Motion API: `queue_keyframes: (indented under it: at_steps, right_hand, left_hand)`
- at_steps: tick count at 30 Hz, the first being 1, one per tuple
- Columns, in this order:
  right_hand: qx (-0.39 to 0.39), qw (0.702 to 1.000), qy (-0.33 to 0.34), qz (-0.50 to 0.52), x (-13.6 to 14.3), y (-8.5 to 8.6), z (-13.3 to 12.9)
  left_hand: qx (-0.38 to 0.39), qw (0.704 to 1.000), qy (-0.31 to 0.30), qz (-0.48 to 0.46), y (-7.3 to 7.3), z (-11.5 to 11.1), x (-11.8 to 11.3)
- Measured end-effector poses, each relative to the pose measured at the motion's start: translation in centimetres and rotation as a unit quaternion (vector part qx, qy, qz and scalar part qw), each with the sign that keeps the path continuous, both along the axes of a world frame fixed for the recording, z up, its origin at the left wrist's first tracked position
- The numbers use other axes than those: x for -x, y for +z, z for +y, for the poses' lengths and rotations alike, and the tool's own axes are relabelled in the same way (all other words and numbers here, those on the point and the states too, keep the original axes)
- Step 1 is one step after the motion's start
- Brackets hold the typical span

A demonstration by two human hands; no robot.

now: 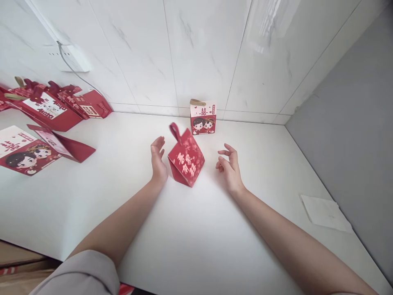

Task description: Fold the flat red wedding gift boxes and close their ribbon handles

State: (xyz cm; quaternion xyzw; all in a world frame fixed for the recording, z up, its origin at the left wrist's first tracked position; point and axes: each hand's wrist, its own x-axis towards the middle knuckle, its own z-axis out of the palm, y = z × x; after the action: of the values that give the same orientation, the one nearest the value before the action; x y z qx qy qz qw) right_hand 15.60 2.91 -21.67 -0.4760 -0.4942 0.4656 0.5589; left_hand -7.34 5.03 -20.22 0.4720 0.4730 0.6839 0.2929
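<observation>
A red gift box (186,160) with pale lettering and a dark red strap handle stands tilted on the white tabletop, between my two hands. My left hand (159,159) is just left of it, fingers apart and holding nothing. On the other side, a small gap from the box, my right hand (229,166) has loosely curled, spread fingers with nothing in them. Behind the red box, against the wall, stands a smaller upright gift box (203,119) with two cartoon figures and a tan strap. Whether my left palm touches the red box I cannot tell.
Several red gift boxes (72,107) stand in a row at the back left. Nearer lie a flat printed box piece (29,151) and a folded red piece (66,143). A cable (76,73) hangs from a wall socket. A white paper sheet (325,212) lies at the right.
</observation>
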Motion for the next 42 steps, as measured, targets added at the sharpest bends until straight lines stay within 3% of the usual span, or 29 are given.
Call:
queue_keyframes:
  at_steps: [6, 11, 15, 18, 26, 35, 42]
  right_hand:
    - [-0.007, 1.0, 0.011, 0.004, 0.1, -0.3, 0.3]
    - [-0.011, 1.0, 0.014, -0.006, 0.2, -0.6, 0.5]
    - [-0.006, 1.0, 0.025, -0.006, 0.3, -0.8, 0.7]
    - [-0.006, 0.999, 0.034, -0.016, 0.5, -0.7, 0.7]
    - [-0.013, 0.998, 0.046, -0.037, 0.6, -0.7, 0.6]
    - [-0.014, 0.998, 0.045, -0.045, 0.6, -0.9, 0.5]
    - [-0.02, 0.997, 0.056, -0.048, 0.6, -1.2, 0.6]
  left_hand:
    - [-0.092, 0.985, -0.101, 0.105, 0.9, -1.3, -0.9]
    - [-0.175, 0.963, -0.119, 0.164, 3.4, -2.5, -1.1]
    - [-0.068, 0.968, -0.1, 0.22, 6.4, -3.0, -1.5]
    - [0.002, 0.969, -0.138, 0.207, 7.7, -2.9, -1.9]
    - [0.032, 0.972, -0.131, 0.195, 7.9, -3.2, -2.6]
    - [0.006, 0.975, -0.149, 0.166, 6.7, -3.4, -2.6]
    - [0.049, 0.957, -0.242, 0.152, 8.6, -3.6, -2.6]
